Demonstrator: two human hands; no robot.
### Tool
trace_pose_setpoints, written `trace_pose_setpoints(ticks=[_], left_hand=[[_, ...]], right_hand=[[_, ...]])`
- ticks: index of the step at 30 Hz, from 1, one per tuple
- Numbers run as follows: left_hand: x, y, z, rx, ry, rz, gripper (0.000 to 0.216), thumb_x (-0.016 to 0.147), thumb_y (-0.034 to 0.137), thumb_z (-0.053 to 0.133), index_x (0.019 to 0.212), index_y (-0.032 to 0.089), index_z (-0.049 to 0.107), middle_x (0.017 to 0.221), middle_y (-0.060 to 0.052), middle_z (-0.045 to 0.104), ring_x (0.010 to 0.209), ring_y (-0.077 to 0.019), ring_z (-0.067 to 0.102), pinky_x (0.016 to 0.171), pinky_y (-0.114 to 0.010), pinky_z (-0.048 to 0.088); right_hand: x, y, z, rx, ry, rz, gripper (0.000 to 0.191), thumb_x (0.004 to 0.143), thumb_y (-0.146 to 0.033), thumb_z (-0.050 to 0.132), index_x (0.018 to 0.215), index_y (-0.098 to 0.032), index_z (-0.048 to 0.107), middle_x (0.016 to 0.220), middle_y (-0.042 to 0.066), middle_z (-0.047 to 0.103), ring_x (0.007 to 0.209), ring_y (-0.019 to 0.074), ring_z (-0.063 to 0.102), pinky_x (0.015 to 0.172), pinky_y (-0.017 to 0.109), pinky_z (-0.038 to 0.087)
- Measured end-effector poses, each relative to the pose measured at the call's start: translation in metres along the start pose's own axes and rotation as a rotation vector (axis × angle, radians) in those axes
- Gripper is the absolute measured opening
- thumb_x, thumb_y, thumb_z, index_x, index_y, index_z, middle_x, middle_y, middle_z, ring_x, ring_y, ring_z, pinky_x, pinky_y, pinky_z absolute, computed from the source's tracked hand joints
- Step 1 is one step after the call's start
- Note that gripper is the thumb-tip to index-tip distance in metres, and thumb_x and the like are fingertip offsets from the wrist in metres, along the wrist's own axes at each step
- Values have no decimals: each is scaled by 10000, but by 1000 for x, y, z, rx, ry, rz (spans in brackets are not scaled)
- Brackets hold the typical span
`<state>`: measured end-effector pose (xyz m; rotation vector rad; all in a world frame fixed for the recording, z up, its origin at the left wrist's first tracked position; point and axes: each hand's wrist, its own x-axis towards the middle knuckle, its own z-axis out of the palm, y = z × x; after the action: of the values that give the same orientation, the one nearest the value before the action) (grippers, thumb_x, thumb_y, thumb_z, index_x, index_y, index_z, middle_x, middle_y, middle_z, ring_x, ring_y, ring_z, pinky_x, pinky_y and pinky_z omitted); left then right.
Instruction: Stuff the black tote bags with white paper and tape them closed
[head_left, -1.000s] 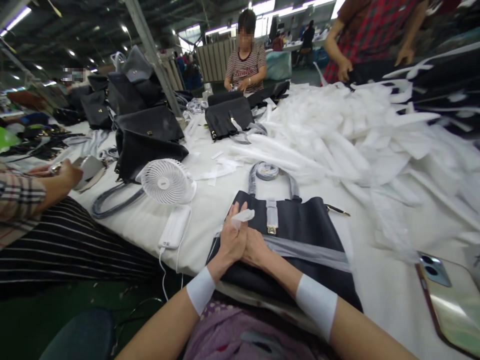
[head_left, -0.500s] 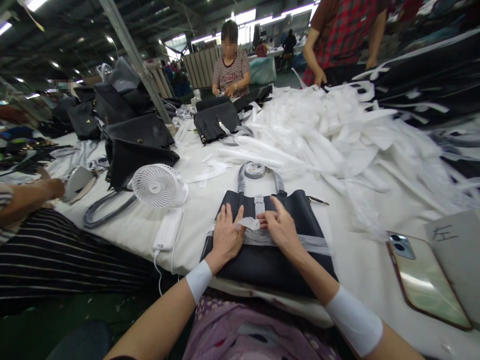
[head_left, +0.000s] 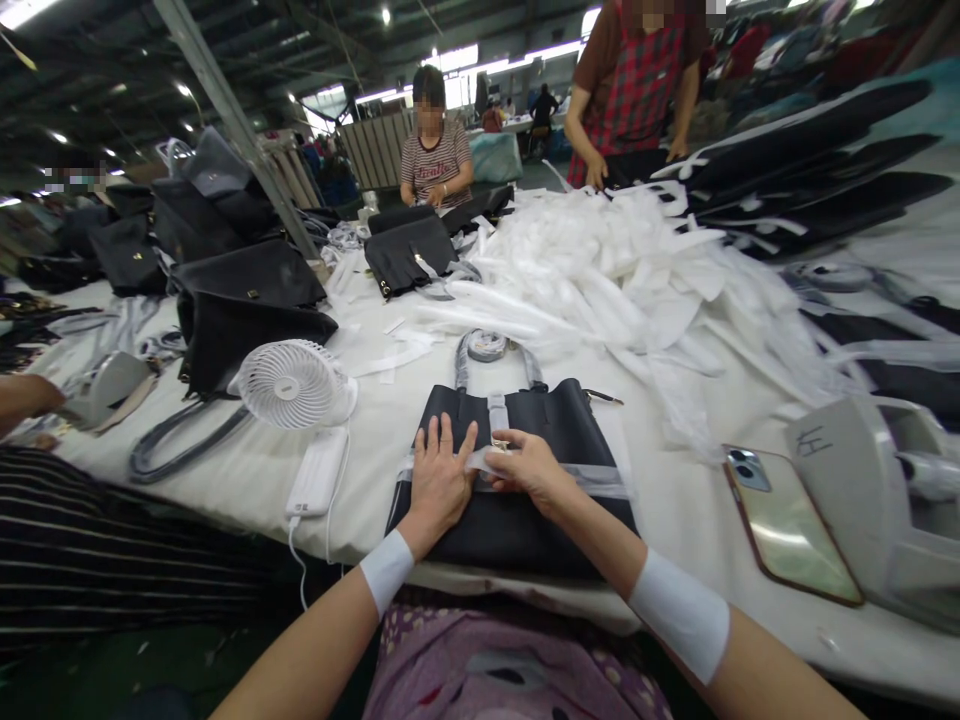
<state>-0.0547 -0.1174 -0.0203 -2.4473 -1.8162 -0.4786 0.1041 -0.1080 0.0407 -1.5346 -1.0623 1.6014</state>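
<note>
A black handbag [head_left: 517, 545] lies flat on the white-covered table before me, its wrapped handles [head_left: 531, 365] pointing away. A translucent wrapping band [head_left: 596, 478] runs across its front, and a short wrapped strap [head_left: 497, 408] comes down the middle. My left hand [head_left: 436, 485] rests on the bag's left side, fingers spread. My right hand [head_left: 534, 468] is closed, thumb and fingers pinching a loose translucent strip [head_left: 478, 459] beside the gold-coloured clasp [head_left: 499, 445]. The strip's left end meets my left thumb and index finger.
A white fan [head_left: 289, 385] and white power bank [head_left: 316, 475] stand left. A phone [head_left: 791, 525] and grey tape dispenser [head_left: 847, 480] lie right. White foam strips [head_left: 600, 260] are heaped beyond the bag. Black bags [head_left: 247, 300] stand back left; co-workers [head_left: 435, 160] stand opposite.
My right hand has curled in, its raised index finger now bent down to the strip by the clasp. My left hand stays on the bag. The view has swung slightly right.
</note>
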Motion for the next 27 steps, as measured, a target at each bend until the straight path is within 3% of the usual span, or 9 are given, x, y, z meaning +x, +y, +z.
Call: trace_pose_setpoints(ticks=[3,6,10,13,16,20,23,27], left_hand=[[-1,1,-5,108,-25,40,657,873,357,533,1478,270,294,1543,-150,251,1406,-375,225,1111,-570,192],[-1,0,-7,179,-50,79,771,865,540,503,1501,201,227,1536,-184,252,1400,-365,246,1113,-551,210],[-1,-4,-6,190,-55,112,926,785,733,463,1506,213,207,1541,-190,232,1385,-388,266,1098,-568,225],[0,-5,-6,167,-52,130,952,755,767,469,1507,248,202,1541,-178,238,1379,-400,270,1087,-580,234],[0,-6,-7,137,-55,153,934,746,761,493,1501,283,220,1545,-165,233,1373,-420,265,1077,-604,231],[0,-7,-11,101,-47,224,834,768,700,541,1477,367,254,1570,-133,168,1380,-440,235,1060,-653,214],[-3,-9,-11,85,-42,362,693,827,583,567,1446,410,310,1580,-78,162,1404,-419,192,1075,-650,200],[-11,-15,-4,74,-45,566,474,932,367,493,1399,328,424,1544,-34,291,1413,-314,237,1127,-558,210]], right_hand=[[2,12,-7,-336,177,-271,431,748,-118,634,1178,-142,610,694,2,668,567,146,623,643,297,531],[-3,28,-16,-590,216,-493,374,801,-158,586,1172,-186,630,734,11,693,680,176,650,751,306,491],[-9,39,-23,-723,185,-463,285,852,-187,549,1118,-182,651,811,44,721,731,191,664,713,278,453],[-9,38,-26,-831,177,-409,166,883,-232,538,920,-191,695,818,57,729,751,197,670,675,266,421],[-8,34,-28,-954,165,-365,203,909,-263,517,827,-193,688,791,61,729,748,199,673,640,265,391],[-6,36,-32,-1132,183,-337,215,906,-324,540,808,-199,684,775,66,727,750,216,676,599,281,343],[-6,41,-34,-1157,179,-390,228,903,-357,555,780,-201,668,751,48,721,732,203,671,589,280,326],[-8,48,-36,-1152,175,-443,213,910,-340,553,785,-197,650,791,36,722,755,184,665,612,268,335]])
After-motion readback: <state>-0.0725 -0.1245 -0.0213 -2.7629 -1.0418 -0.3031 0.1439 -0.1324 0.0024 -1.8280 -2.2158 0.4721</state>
